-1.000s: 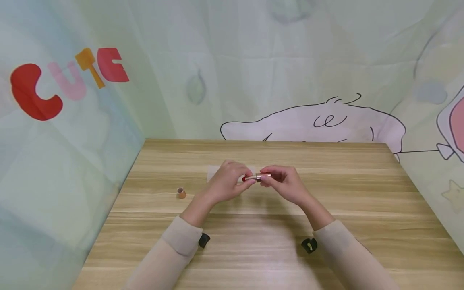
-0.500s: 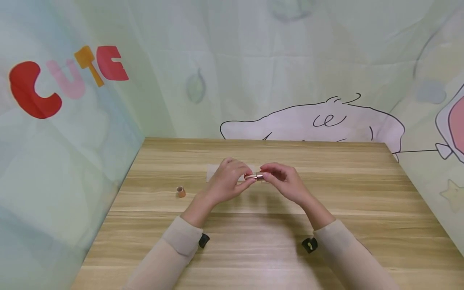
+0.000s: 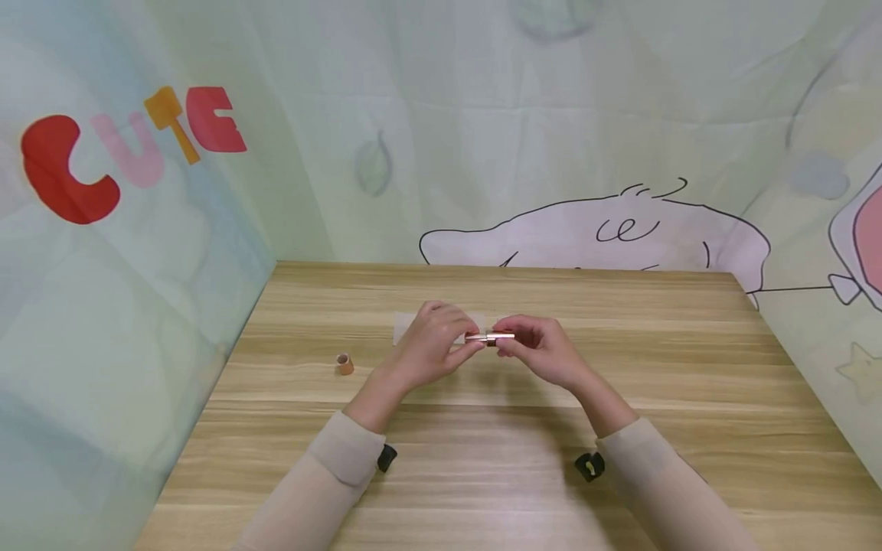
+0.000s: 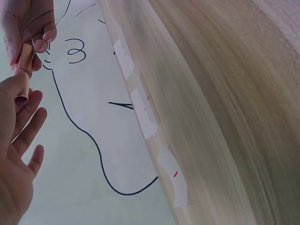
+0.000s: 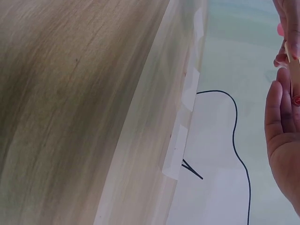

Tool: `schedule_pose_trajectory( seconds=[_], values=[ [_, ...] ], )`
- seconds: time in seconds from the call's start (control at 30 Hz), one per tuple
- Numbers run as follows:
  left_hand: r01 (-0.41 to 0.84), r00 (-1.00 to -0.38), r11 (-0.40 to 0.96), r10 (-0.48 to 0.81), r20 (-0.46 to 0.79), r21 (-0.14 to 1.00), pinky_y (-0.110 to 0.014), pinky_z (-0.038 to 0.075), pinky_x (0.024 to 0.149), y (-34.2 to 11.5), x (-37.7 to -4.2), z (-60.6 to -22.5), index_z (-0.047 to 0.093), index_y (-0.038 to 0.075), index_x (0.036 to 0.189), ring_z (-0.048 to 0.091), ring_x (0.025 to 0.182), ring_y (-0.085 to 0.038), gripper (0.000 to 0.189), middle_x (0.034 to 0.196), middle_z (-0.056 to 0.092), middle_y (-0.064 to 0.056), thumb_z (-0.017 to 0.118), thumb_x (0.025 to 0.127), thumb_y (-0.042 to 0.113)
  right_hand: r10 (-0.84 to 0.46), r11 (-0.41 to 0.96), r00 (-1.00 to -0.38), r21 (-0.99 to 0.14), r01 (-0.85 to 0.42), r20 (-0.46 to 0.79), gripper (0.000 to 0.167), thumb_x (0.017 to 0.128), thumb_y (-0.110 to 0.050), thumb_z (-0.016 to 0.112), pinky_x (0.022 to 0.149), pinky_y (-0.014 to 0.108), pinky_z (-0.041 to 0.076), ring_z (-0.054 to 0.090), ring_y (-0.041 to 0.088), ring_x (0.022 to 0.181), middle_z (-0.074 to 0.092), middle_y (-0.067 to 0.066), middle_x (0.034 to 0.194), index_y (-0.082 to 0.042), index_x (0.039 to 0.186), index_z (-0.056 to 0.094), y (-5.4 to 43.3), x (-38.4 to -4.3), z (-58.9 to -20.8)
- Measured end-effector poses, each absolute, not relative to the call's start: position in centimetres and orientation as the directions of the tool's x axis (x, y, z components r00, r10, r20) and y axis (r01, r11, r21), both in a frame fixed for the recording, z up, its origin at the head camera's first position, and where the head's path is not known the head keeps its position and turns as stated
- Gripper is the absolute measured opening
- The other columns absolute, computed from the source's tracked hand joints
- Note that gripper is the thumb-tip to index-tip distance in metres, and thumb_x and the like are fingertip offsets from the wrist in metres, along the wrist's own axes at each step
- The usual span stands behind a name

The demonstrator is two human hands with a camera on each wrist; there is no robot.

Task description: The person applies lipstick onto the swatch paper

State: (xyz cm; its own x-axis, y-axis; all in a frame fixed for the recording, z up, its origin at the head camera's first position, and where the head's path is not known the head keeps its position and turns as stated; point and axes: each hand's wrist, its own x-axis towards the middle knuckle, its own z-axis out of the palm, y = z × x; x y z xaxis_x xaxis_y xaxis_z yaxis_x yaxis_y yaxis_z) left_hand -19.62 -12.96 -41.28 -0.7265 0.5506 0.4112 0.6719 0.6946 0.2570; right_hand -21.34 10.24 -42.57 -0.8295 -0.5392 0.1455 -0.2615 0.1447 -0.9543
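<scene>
Both hands are raised over the table and hold a shiny rose-gold lipstick tube (image 3: 491, 337) lying level between them. My left hand (image 3: 432, 343) pinches its left end with thumb and fingertips. Thumb and fingers of my right hand (image 3: 547, 348) grip the base at the other end. In the left wrist view, the hollow open end of the lipstick tube (image 4: 22, 84) shows, with no red stick standing out of it. A small copper-coloured lipstick cap (image 3: 344, 364) stands on the table left of the left hand, its opening upward.
White paper strips (image 4: 145, 112) lie along the far part of the wooden table (image 3: 441, 474); two bear small red marks. A printed cloth backdrop (image 3: 441, 138) rises behind the table and on both sides.
A red lipstick tip stuck out at the left end one second ago; it has drawn back out of sight. The right-hand fingers have shifted on the base, and the cap has not moved.
</scene>
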Motion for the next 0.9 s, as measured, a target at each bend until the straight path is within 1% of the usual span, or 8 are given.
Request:
schedule_pose_trajectory(
  seconds=[0.17, 0.27, 0.33, 0.4, 0.47, 0.57, 0.67, 0.9],
  values=[
    [0.669, -0.729, 0.69, 0.535, 0.428, 0.276, -0.044, 0.042, 0.105, -13.1, -19.6, -41.4, 0.073, 0.016, 0.097, 0.067, 0.103, -0.015, 0.016, 0.1, 0.074, 0.004, 0.074, 0.095, 0.032, -0.524, 0.117, -0.832, -0.952, -0.282, 0.182, 0.022, 0.094, 0.003, 0.067, 0.083, 0.052, 0.058, 0.072, 0.035, 0.09, 0.072, 0.018, 0.104, 0.01, 0.116, 0.067, 10.3, -21.3, -43.0],
    [0.662, -0.732, 0.687, 0.508, 0.454, 0.298, -0.044, 0.042, 0.104, -13.6, -19.5, -41.7, 0.074, 0.014, 0.103, 0.066, 0.104, -0.016, 0.025, 0.102, 0.074, 0.003, 0.079, 0.089, 0.035, -0.508, 0.127, -0.84, -0.949, -0.29, 0.189, 0.021, 0.095, 0.002, 0.068, 0.081, 0.047, 0.06, 0.071, 0.036, 0.089, 0.071, 0.017, 0.105, 0.008, 0.115, 0.068, 10.3, -21.2, -43.2],
    [0.653, -0.738, 0.688, 0.484, 0.47, 0.318, -0.044, 0.042, 0.102, -14.1, -19.4, -41.8, 0.074, 0.013, 0.106, 0.067, 0.103, -0.018, 0.033, 0.101, 0.074, 0.002, 0.083, 0.085, 0.037, -0.496, 0.132, -0.847, -0.947, -0.293, 0.193, 0.021, 0.095, 0.002, 0.068, 0.079, 0.043, 0.061, 0.071, 0.034, 0.088, 0.071, 0.018, 0.105, 0.007, 0.114, 0.068, 10.4, -21.2, -43.3],
    [0.634, -0.751, 0.698, 0.456, 0.477, 0.332, -0.044, 0.042, 0.101, -14.7, -19.3, -42.0, 0.074, 0.011, 0.108, 0.066, 0.102, -0.019, 0.04, 0.1, 0.074, 0.001, 0.085, 0.082, 0.039, -0.479, 0.137, -0.855, -0.945, -0.296, 0.198, 0.02, 0.094, 0.002, 0.069, 0.078, 0.039, 0.061, 0.072, 0.029, 0.085, 0.071, 0.019, 0.105, 0.007, 0.114, 0.069, 10.5, -21.2, -43.4],
    [0.611, -0.767, 0.716, 0.431, 0.476, 0.337, -0.044, 0.043, 0.099, -15.4, -19.3, -42.1, 0.074, 0.01, 0.109, 0.067, 0.101, -0.02, 0.043, 0.099, 0.074, 0.0, 0.087, 0.08, 0.04, -0.467, 0.134, -0.861, -0.947, -0.293, 0.201, 0.02, 0.094, 0.002, 0.069, 0.077, 0.038, 0.061, 0.071, 0.023, 0.083, 0.07, 0.021, 0.104, 0.007, 0.113, 0.069, 10.5, -21.1, -43.4],
    [0.572, -0.791, 0.747, 0.391, 0.471, 0.34, -0.044, 0.044, 0.097, -16.6, -19.1, -42.3, 0.075, 0.009, 0.11, 0.067, 0.103, -0.021, 0.045, 0.1, 0.075, -0.001, 0.087, 0.079, 0.04, -0.461, 0.127, -0.865, -0.95, -0.284, 0.197, 0.02, 0.093, 0.002, 0.069, 0.077, 0.038, 0.061, 0.071, 0.018, 0.082, 0.07, 0.021, 0.104, 0.007, 0.113, 0.069, 10.5, -21.0, -43.3],
    [0.538, -0.811, 0.767, 0.358, 0.464, 0.349, -0.046, 0.044, 0.096, -17.9, -18.9, -42.4, 0.075, 0.008, 0.108, 0.067, 0.105, -0.023, 0.043, 0.103, 0.075, -0.003, 0.087, 0.08, 0.038, -0.461, 0.125, -0.867, -0.953, -0.275, 0.19, 0.021, 0.093, 0.001, 0.07, 0.077, 0.039, 0.061, 0.071, 0.018, 0.082, 0.07, 0.021, 0.104, 0.007, 0.113, 0.068, 10.5, -21.0, -43.3],
    [0.429, -0.881, 0.82, 0.288, 0.375, 0.379, -0.049, 0.044, 0.099, -21.3, -18.1, -43.2, 0.075, 0.008, 0.108, 0.067, 0.105, -0.026, 0.039, 0.107, 0.074, -0.005, 0.084, 0.083, 0.036, -0.445, 0.136, -0.873, -0.948, -0.289, 0.202, 0.021, 0.093, 0.001, 0.07, 0.075, 0.034, 0.061, 0.071, 0.026, 0.081, 0.071, 0.021, 0.103, 0.005, 0.114, 0.069, 10.8, -21.2, -43.4]
  ],
)
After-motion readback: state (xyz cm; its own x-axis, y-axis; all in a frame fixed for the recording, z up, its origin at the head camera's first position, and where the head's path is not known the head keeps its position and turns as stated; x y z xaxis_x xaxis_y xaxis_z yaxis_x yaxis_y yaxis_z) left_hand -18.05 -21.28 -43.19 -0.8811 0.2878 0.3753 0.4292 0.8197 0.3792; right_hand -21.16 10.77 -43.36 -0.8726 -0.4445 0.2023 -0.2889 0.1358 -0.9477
